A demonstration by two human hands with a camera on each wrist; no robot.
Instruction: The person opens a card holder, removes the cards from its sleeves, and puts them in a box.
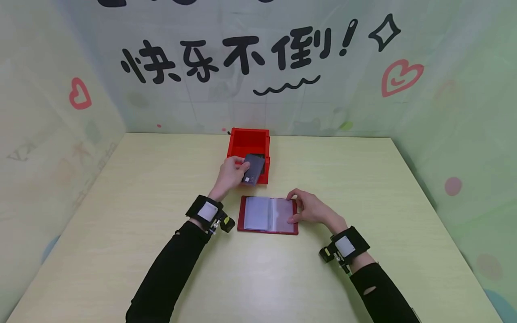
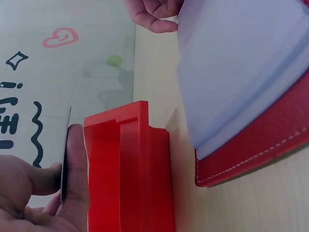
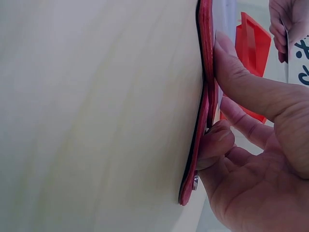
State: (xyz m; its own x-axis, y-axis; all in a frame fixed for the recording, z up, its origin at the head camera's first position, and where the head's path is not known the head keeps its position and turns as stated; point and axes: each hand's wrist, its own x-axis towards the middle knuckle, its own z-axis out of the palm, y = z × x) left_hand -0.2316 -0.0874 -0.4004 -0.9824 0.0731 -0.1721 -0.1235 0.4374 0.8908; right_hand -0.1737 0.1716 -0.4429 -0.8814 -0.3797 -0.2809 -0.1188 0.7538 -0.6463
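Observation:
My left hand (image 1: 228, 174) pinches a dark grey-blue card (image 1: 253, 170) between thumb and fingers, over the near part of a red box (image 1: 249, 135). Seen from the left wrist, this card (image 2: 64, 159) is edge-on beside the box. A red card holder (image 1: 241, 215) lies open nearer to me, its clear plastic sleeves (image 1: 257, 214) facing up. At its right edge, my right hand (image 1: 312, 208) grips the holder. From the right wrist, the thumb (image 3: 241, 72) presses the sleeve side while the fingers curl at the red cover (image 3: 206, 96).
Something black (image 1: 264, 167) shows inside the box behind the card. The pale wooden table (image 1: 101, 215) reaches back to a printed cloth backdrop (image 1: 202, 107), and similar cloth hangs at both sides. Each wrist carries a strapped camera.

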